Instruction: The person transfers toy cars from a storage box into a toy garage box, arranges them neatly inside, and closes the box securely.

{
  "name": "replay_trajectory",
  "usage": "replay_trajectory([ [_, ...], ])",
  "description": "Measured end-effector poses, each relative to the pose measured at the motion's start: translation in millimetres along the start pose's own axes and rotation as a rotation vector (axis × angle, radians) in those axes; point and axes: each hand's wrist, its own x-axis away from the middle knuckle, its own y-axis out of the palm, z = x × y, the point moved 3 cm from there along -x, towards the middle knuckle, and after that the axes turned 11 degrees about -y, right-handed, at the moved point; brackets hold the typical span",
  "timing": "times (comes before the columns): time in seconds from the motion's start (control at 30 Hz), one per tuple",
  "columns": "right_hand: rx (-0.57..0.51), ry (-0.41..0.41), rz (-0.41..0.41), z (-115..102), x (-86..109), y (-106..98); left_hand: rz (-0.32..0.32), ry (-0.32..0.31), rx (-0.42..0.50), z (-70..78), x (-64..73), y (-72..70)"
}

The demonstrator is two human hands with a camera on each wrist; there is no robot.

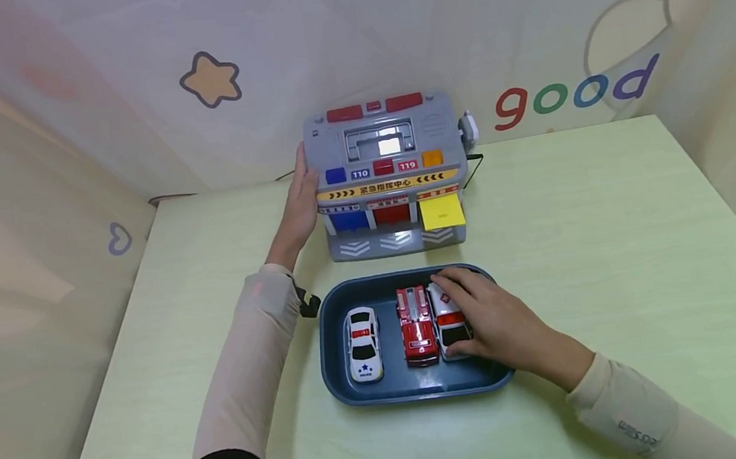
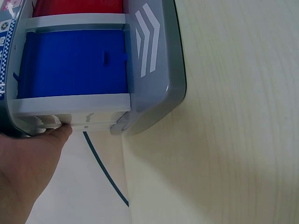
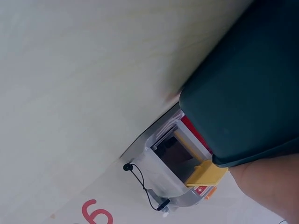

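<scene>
A grey toy emergency station [image 1: 390,182] stands at the back of the table, its yellow door [image 1: 442,212] raised. My left hand [image 1: 297,211] rests on the station's left side with extended fingers; in the left wrist view it touches the wall beside the blue door [image 2: 70,65]. In front sits a dark blue tray [image 1: 419,391]. Inside it, my right hand [image 1: 502,320] grips a white toy ambulance [image 1: 449,319] at its two ends. Next to the ambulance lies a red toy fire truck [image 1: 417,329]. A white toy police car [image 1: 363,346] occupies the tray's left part.
A black cord [image 3: 140,179] with a plug hangs at the station's right side, near a white handset [image 1: 468,131]. Behind the table [image 1: 612,249] is a printed backdrop [image 1: 347,30]. The tray wall [image 3: 243,93] hides the right fingers in the right wrist view.
</scene>
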Motion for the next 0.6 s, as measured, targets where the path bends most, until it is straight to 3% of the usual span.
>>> replay_trajectory([
  [0.23, 0.027, 0.000, -0.006, -0.3, 0.1, 1.5, -0.010, 0.001, -0.002, 8.8, 6.7, 1.5],
  [0.6, 0.029, 0.019, -0.016, -0.5, -0.5, 1.8, -0.012, 0.016, -0.005, 7.5, 5.2, 1.5],
])
